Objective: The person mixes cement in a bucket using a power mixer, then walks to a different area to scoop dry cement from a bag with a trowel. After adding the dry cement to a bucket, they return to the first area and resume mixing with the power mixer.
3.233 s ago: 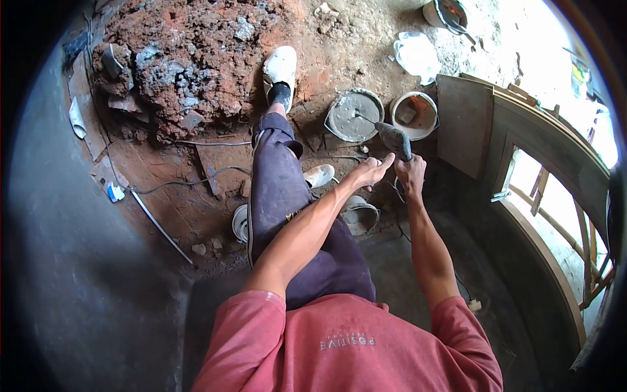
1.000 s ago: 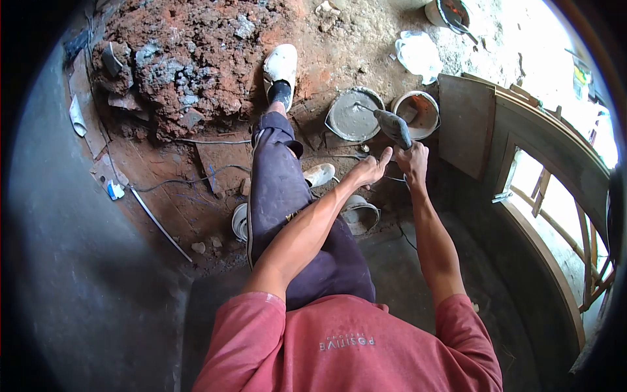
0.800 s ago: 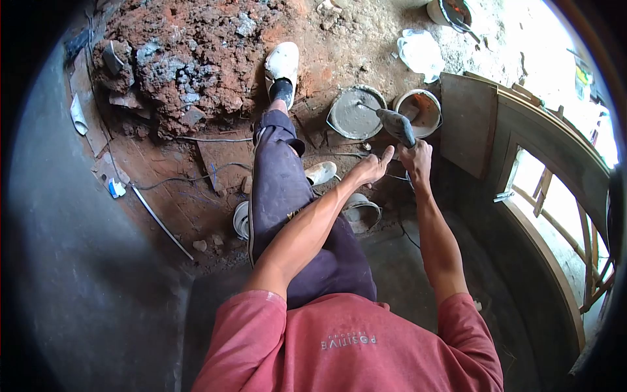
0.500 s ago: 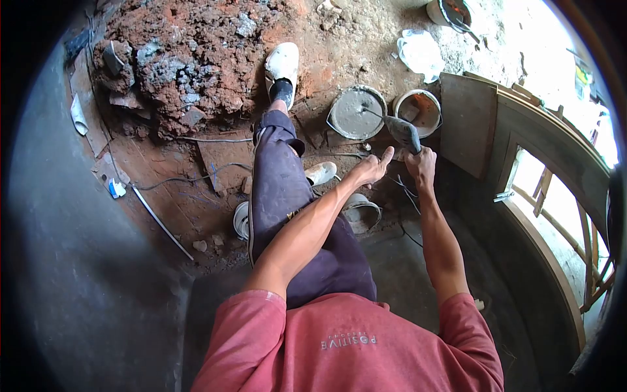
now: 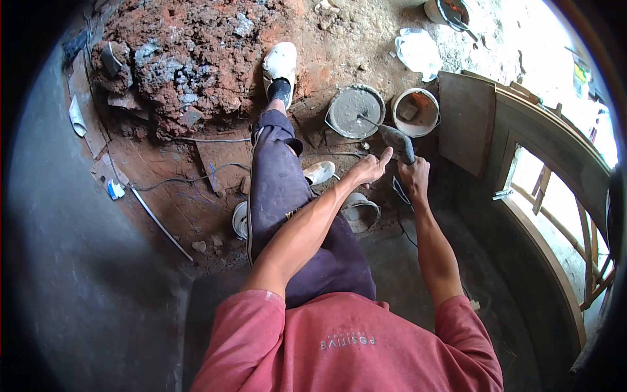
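Observation:
My right hand [image 5: 415, 178] is wrapped round the handle of a dusty grey power drill [image 5: 396, 139]. From the drill a thin mixing rod [image 5: 371, 121] slants down into a bucket of wet grey mortar [image 5: 353, 108]; whatever is on its lower end is hidden in the mix. My left hand [image 5: 369, 170] hovers above my bent leg, beside the drill, with one finger stretched out and nothing visible in it. A second bucket [image 5: 431, 124], with a block-like piece inside, stands right of the mortar.
A heap of reddish rubble [image 5: 183, 72] lies at upper left. Beside my leg stands a white bucket [image 5: 360, 219]. A board [image 5: 465, 124] leans near the window frame [image 5: 545, 242] on the right. A cable [image 5: 189, 178] crosses the dirt floor; a white bag [image 5: 418, 53] lies farther off.
My right hand and the drill have moved slightly left and toward me. The rod has shifted the same way in the mortar. My left hand has hardly moved.

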The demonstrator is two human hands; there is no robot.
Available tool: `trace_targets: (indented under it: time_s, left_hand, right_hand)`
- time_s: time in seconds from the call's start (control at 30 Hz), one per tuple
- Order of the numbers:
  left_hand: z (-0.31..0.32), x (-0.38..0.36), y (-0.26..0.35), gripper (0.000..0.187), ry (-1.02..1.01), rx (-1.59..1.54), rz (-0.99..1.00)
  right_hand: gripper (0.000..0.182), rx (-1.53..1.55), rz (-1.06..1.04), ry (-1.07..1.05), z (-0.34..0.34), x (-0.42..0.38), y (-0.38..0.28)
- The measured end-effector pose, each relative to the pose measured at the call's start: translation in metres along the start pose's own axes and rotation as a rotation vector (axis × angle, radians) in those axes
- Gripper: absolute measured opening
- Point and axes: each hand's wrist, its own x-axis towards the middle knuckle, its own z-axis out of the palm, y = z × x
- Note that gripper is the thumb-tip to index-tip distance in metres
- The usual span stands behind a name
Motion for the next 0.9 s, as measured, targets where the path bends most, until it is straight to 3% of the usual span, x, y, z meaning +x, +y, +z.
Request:
trace_targets:
  time_s: [0.43,0.57,0.77,0.8,0.9]
  left_hand:
    - [0.005,0.020,-0.013,0.110,0.002,0.029,-0.013]
    - [0.009,0.013,-0.008,0.107,0.098,0.085,0.072]
    - [0.004,0.003,-0.004,0.108,0.059,0.130,0.103]
    - [0.001,0.005,-0.003,0.106,0.010,0.077,0.017]
    - [0.002,0.004,-0.004,0.108,0.040,0.103,0.031]
  right_hand:
    - [0.032,0.005,-0.072,0.008,0.021,-0.017,0.007]
    - [0.029,0.038,-0.041,0.004,0.026,-0.020,0.005]
    - [0.030,0.096,-0.034,-0.011,0.026,-0.024,-0.011]
    - [0.032,0.126,0.006,-0.026,0.024,-0.028,-0.017]
    - [0.034,0.156,0.029,-0.041,0.034,-0.027,-0.016]
